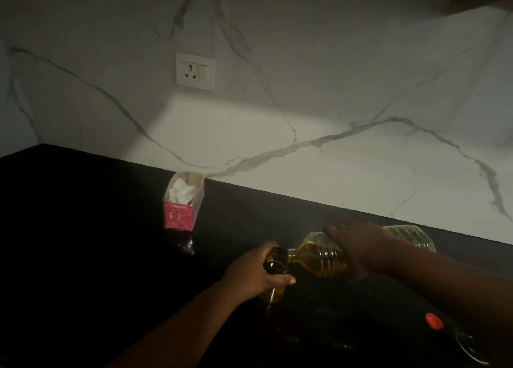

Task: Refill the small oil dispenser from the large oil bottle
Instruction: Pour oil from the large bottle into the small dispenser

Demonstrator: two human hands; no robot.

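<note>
Head view: the small oil dispenser (273,273) is gripped upright over the black counter (97,242) by the left hand (255,274). The large oil bottle (327,255) is held tipped sideways in the right hand (361,249), its neck touching the dispenser's mouth. A red cap (434,321) is seen nearby.

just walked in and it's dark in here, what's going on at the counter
A person is refilling a small oil dispenser from a large oil bottle. The left hand grips the dispenser, which stands on the black counter. The right hand holds the big bottle tipped almost flat, its open mouth at the dispenser's top, yellow oil pooled toward the neck. A red cap lies on the counter to the right, and a pink tissue box stands near the wall.
</note>
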